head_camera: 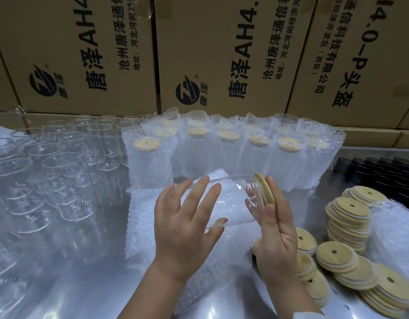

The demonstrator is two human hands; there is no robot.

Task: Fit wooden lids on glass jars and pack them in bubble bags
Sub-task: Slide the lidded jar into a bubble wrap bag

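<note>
A clear glass jar lies on its side in the air between my hands, mouth to the right. My left hand grips the jar's base end, fingers spread across the glass. My right hand presses a round wooden lid flat against the jar's mouth. Under my hands lies a stack of flat bubble bags. Behind them stand several packed jars in bubble bags, lids showing through.
Several empty glass jars crowd the left of the table. Loose wooden lids with centre holes lie in piles at the right. A black tray sits at the far right. Printed cardboard boxes wall the back.
</note>
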